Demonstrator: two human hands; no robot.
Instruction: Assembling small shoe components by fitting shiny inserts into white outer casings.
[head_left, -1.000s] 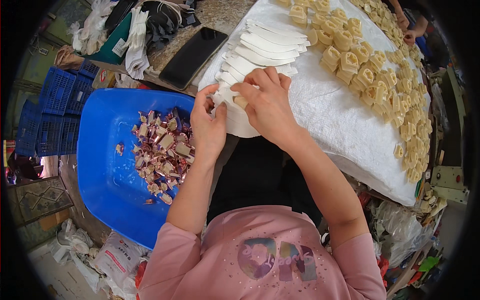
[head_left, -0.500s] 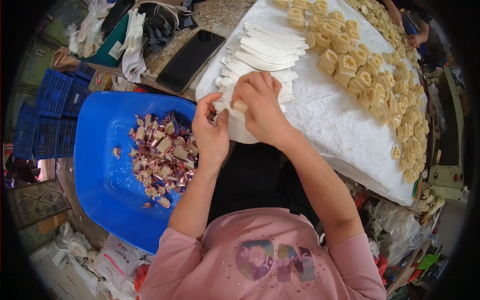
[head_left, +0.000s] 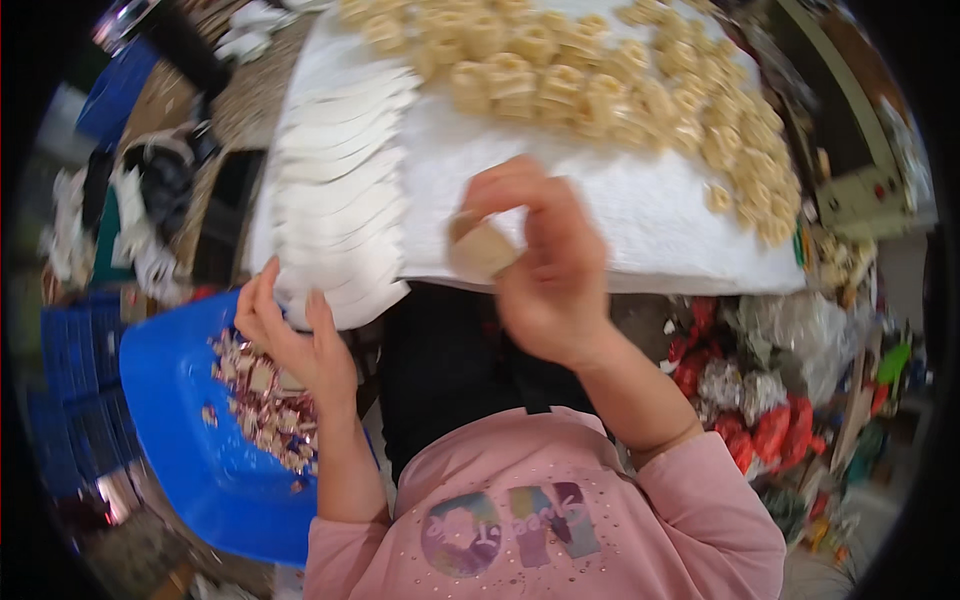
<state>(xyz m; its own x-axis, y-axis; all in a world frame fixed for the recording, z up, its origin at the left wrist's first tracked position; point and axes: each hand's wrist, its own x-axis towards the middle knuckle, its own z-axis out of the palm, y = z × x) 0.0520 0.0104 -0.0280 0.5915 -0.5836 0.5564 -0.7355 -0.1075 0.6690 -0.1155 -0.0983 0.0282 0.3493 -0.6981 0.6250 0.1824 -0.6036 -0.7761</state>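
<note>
My right hand [head_left: 555, 265] is raised over the front of the white-covered table, smeared by motion. Between its bent fingers and thumb is a small beige curved piece [head_left: 487, 250], blurred, its exact kind unclear. At the lower end of a row of overlapping white strips [head_left: 345, 195] is my left hand [head_left: 305, 345]. Its thumb and fingers are spread, resting at the lowest strip's edge. Many cream-coloured, ring-like pieces [head_left: 535, 85] lie heaped across the far side and right of the cloth [head_left: 490, 150].
A blue plastic tub [head_left: 175, 400] at my left holds shiny pink-and-beige pieces [head_left: 265, 395]. A dark phone [head_left: 228, 215] lies left of the cloth. Blue crates [head_left: 75, 350] stand farther left. Red and clear plastic bags [head_left: 785, 400] are piled below the table at right.
My view has swung right. The right hand has lifted away from the white strips and moved right with the beige piece. The left hand's fingers have spread at the strips' lower end.
</note>
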